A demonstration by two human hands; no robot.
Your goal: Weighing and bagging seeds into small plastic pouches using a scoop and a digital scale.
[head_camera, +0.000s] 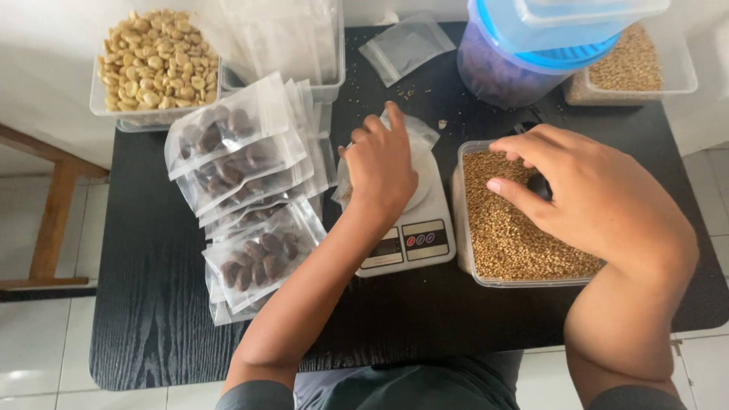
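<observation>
My left hand rests on a small clear plastic bag that sits on a white kitchen scale in the middle of the black table. Its fingers pinch the bag's top edge. My right hand reaches into a clear tub of small brown seeds to the right of the scale, fingers curled around a dark scoop that is mostly hidden under the hand.
Filled clear bags of dark brown nuts lie stacked left of the scale. A tub of pale nuts and a tub of empty bags stand at the back left. A blue-lidded container and another seed tub stand at the back right.
</observation>
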